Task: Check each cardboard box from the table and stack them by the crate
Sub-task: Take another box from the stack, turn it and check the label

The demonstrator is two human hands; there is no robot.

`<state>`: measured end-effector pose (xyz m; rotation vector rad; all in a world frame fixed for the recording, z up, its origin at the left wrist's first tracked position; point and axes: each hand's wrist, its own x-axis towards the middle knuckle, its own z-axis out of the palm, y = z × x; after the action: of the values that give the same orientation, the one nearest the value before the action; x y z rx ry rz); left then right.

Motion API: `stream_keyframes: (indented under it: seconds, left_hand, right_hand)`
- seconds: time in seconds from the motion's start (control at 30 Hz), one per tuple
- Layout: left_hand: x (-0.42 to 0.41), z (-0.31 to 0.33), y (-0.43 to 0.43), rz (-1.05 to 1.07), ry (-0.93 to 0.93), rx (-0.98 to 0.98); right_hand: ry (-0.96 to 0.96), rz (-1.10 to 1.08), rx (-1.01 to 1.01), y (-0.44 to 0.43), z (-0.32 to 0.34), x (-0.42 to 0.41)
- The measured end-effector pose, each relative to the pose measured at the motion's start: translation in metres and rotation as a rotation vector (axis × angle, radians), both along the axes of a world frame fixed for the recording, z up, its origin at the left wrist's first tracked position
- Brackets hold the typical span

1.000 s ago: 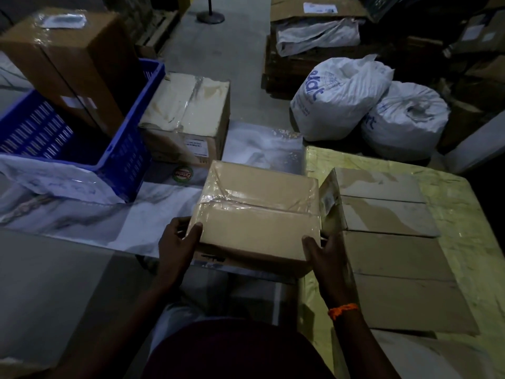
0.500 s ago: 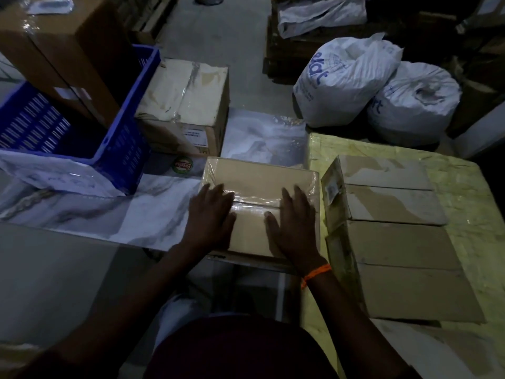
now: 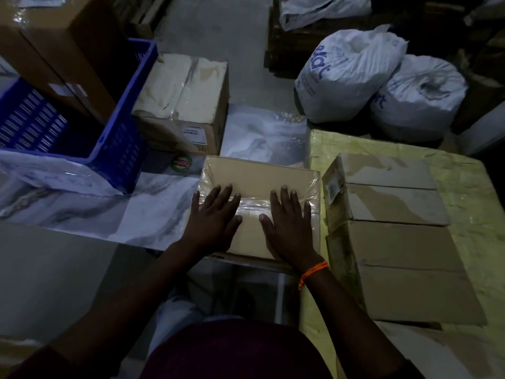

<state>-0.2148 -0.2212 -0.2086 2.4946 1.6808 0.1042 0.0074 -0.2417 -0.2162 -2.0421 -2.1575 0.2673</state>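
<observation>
A taped brown cardboard box (image 3: pixel 259 176) lies in front of me, just left of the yellow-covered table (image 3: pixel 459 187). My left hand (image 3: pixel 214 220) and my right hand (image 3: pixel 288 225) rest flat on its top, fingers spread, palms down. Two more flat cardboard boxes (image 3: pixel 388 201) (image 3: pixel 407 272) lie side by side on the table to the right. The blue plastic crate (image 3: pixel 120 138) stands at the left with a large brown box (image 3: pixel 62 42) leaning in it. A pale-topped box (image 3: pixel 185 97) sits on the floor beside the crate.
Two white tied sacks (image 3: pixel 347 75) (image 3: pixel 418 97) lie on the floor beyond the table. A wooden pallet (image 3: pixel 284 50) with a white bag stands behind them. Marble-patterned sheets (image 3: pixel 82 212) cover the floor at left, with a round sticker (image 3: pixel 181 163).
My hands left the box's near corners and came to lie flat on its top. The box now sits lower and further forward, set down beside the table.
</observation>
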Motion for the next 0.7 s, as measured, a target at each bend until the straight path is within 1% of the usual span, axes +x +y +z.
stream_keyframes:
  seconds: [0.1, 0.27, 0.53, 0.6, 0.63, 0.67, 0.7]
  left_hand:
    - [-0.017, 0.001, 0.0, -0.074, -0.036, 0.024]
    - [-0.03, -0.006, -0.004, -0.118, -0.036, 0.075]
    - [-0.028, -0.004, -0.003, -0.099, -0.028, 0.044]
    - [-0.027, -0.003, -0.005, -0.057, -0.046, 0.024]
    - [-0.027, -0.003, -0.006, -0.023, -0.062, 0.007]
    - [-0.027, -0.003, -0.007, 0.009, -0.081, -0.016]
    - [-0.027, -0.002, -0.007, 0.029, -0.095, -0.038]
  right_hand:
    - [-0.041, 0.088, 0.023, -0.018, -0.002, 0.015]
    - [-0.011, 0.159, 0.076, -0.04, -0.002, 0.033]
    - [0.041, 0.092, 0.071, -0.041, 0.002, 0.03]
    - [0.042, 0.054, 0.073, -0.042, 0.003, 0.029]
    - [0.048, 0.0, 0.079, -0.044, 0.004, 0.028]
    - [0.096, -0.097, 0.086, -0.044, 0.009, 0.026]
    - [0.215, -0.22, 0.065, -0.043, 0.011, 0.027]
